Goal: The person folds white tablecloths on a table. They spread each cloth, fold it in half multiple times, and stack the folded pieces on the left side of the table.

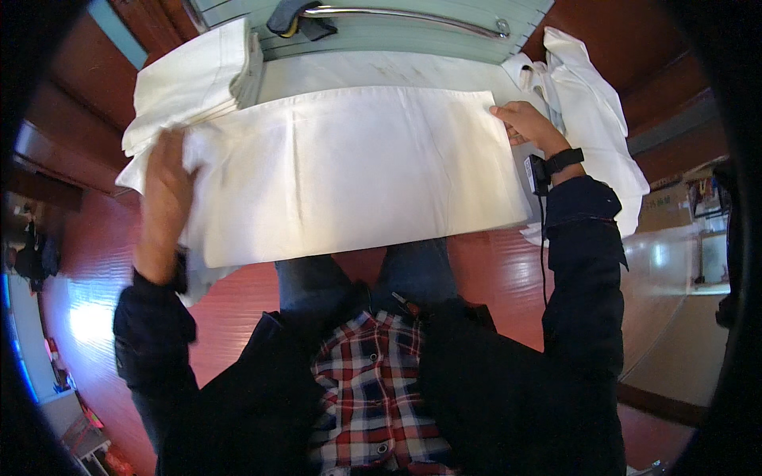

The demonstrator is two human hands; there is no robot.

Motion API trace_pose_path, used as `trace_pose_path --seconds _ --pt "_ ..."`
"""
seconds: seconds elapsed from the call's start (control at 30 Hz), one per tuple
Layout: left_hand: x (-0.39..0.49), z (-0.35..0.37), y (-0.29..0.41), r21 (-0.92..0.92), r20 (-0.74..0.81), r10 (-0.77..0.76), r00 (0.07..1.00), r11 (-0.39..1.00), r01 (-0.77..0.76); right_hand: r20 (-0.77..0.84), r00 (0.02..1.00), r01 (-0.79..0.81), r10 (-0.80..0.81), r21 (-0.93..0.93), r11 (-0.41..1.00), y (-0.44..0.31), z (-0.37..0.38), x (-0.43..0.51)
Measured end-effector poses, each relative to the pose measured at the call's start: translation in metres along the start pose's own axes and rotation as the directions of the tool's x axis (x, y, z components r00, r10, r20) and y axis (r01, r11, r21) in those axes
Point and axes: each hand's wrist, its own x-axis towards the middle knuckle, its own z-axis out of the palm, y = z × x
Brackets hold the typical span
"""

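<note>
A white cloth (357, 172) is spread wide in front of me, with crease lines running across it from top to bottom. My right hand (524, 125) pinches its upper right corner between thumb and fingers. My left hand (169, 172) is blurred over the cloth's left end. Whether its fingers grip the fabric cannot be made out. Just beyond that hand, a stack of folded white cloths (190, 77) sits at the far left. More white cloth (586, 101) lies loosely heaped to the right of my right hand.
Under the cloths is a pale work surface (381, 65). Behind it stands a light green panel (393, 38) with a metal bar handle (411, 13) and a dark grey cloth item (297, 21) hanging on it. A black cable (543, 250) runs from a small device (537, 174) at my right wrist.
</note>
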Motion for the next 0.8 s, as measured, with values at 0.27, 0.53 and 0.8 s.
trace_pose_path --seconds 0.27,0.53,0.8 --pt "-0.039 -0.024 0.247 -0.632 0.224 0.438 0.871 0.745 -0.212 0.202 0.972 -0.113 0.121 -0.049 0.992 0.023 0.005 -0.123" --pt "-0.03 -0.004 0.303 -0.619 0.193 0.518 0.833 0.723 -0.306 -0.019 1.0 -0.018 0.021 0.139 0.99 0.021 0.008 -0.178" --pt "-0.022 -0.02 0.244 -0.928 0.162 0.3 0.94 0.369 0.042 -0.049 0.861 0.505 -0.506 0.205 0.839 -0.087 0.068 -0.186"
